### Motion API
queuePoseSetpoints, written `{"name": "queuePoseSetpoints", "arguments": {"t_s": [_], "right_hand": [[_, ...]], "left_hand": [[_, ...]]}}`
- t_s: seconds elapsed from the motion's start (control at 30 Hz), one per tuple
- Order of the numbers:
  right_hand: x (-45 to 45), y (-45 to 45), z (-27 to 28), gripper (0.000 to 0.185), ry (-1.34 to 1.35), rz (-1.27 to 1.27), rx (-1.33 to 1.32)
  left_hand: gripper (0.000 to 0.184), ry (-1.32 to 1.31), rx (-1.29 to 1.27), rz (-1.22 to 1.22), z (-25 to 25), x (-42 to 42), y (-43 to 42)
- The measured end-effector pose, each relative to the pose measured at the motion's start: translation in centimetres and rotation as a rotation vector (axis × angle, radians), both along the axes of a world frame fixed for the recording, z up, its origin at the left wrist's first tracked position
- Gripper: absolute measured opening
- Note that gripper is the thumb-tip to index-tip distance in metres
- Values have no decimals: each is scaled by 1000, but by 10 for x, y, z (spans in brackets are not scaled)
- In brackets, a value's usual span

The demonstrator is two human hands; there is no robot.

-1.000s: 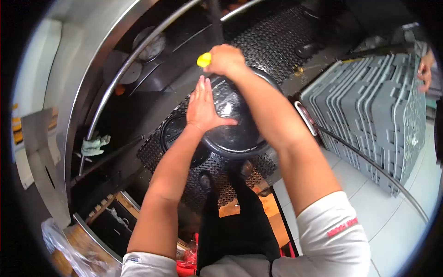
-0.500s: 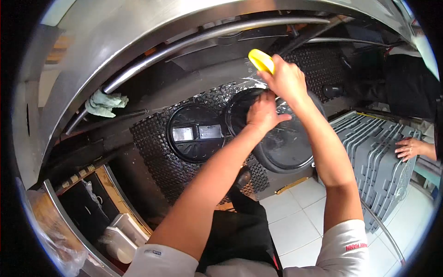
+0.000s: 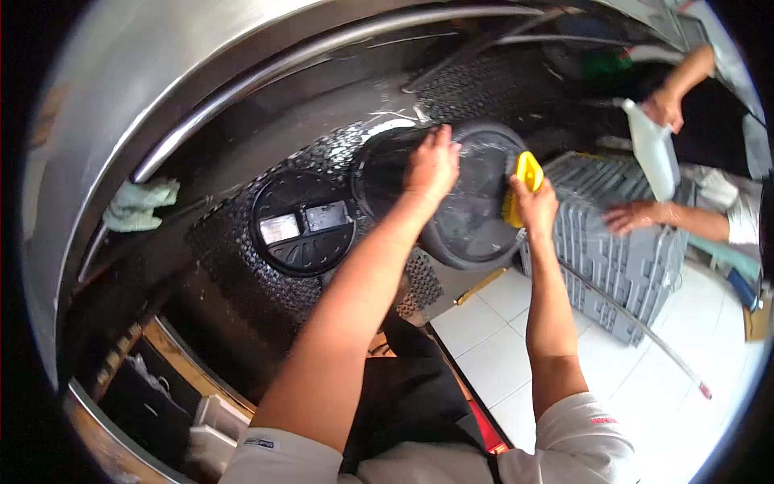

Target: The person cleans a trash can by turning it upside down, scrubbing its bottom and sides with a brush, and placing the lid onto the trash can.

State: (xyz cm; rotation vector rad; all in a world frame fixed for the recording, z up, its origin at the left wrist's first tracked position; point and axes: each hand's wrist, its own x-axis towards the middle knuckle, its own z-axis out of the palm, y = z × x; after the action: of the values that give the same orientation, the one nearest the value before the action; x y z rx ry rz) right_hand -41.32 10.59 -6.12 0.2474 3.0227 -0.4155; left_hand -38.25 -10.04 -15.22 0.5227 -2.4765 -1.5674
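Note:
My left hand (image 3: 433, 164) rests against the upper left side of a large black round bin (image 3: 476, 218), its fingers pointing up and spread a little. At the bin's right edge, my right hand (image 3: 535, 206) grips a yellow brush (image 3: 526, 181), with the bristles toward the bin. The bin is tipped so that its wet, flat round face turns toward me. To its left, a round black lid (image 3: 304, 249) with two rectangular openings lies on the black perforated mat (image 3: 427, 278).
Grey folded crates (image 3: 613, 266) stand at the right, where a co-worker's hands reach in, one holding a translucent bottle (image 3: 655, 153). A metal rail (image 3: 306, 58) curves overhead and carries a pale glove (image 3: 139, 205). Lower left is an open cabinet.
The yellow brush in my right hand has moved from above the bin down to its right edge. A co-worker's hand with a bottle has come into view. The view has shifted.

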Motion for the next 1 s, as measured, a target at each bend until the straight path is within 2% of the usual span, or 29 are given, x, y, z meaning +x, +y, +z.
{"name": "queuePoseSetpoints", "arguments": {"t_s": [0.03, 0.1, 0.13, 0.17, 0.23, 0.3, 0.33, 0.37, 0.43, 0.5, 0.53, 0.57, 0.63, 0.7, 0.77, 0.8, 0.9, 0.97, 1.0], "right_hand": [[15, 21, -6, 62, 7, 1, 62], [44, 43, -8, 63, -6, -83, 3], [45, 48, -6, 64, -46, -116, 6], [38, 50, -6, 64, -40, -133, 2], [9, 37, -5, 64, -24, -152, -15], [-29, 7, 0, 61, -37, -57, 33], [-42, -12, 1, 59, -48, -4, -11], [-43, -31, 1, 58, -62, 49, -54], [-12, -59, 12, 56, -159, 203, -87], [56, -46, 4, 56, -181, 370, -37], [88, -23, 11, 57, -171, 416, -103], [104, 4, 14, 57, -185, 370, -42], [91, 58, 9, 54, -181, 220, 140], [31, 95, -12, 53, 10, 177, 140], [-18, 33, -2, 52, 10, 101, 59], [-29, -5, -7, 54, 56, 195, 36], [7, -104, 3, 55, -66, 317, -90], [68, -91, 8, 54, -241, 334, -187], [99, -64, 14, 54, -238, 321, -289]], "left_hand": [[43, 21, -19, -14, -2, -2, 1], [44, -36, -114, -48, 2, 0, 1], [49, 46, -271, -81, 2, 2, 3], [59, -3, -373, -256, 3, 5, 4], [76, -45, -586, -366, 30, 26, 11], [91, -122, -479, -271, 39, 66, 24], [102, -5, -340, -145, 25, 91, 33], [98, -47, -109, 21, 16, 105, 42], [90, -116, 261, 185, 3, 109, 42], [84, -17, 217, 100, -20, 104, 37], [84, -42, 203, 75, -21, 102, 34], [84, -62, 191, 47, -17, 101, 29], [84, -104, 204, -8, -11, 104, 27], [84, -133, 323, -38, -5, 106, 24], [78, -51, 208, 17, -15, 102, 32], [75, -22, 240, 27, -17, 99, 30], [68, 3, 275, 50, -16, 97, 26], [68, 14, 220, 33, -20, 102, 25], [68, -13, 244, 33, -23, 104, 22]]}}
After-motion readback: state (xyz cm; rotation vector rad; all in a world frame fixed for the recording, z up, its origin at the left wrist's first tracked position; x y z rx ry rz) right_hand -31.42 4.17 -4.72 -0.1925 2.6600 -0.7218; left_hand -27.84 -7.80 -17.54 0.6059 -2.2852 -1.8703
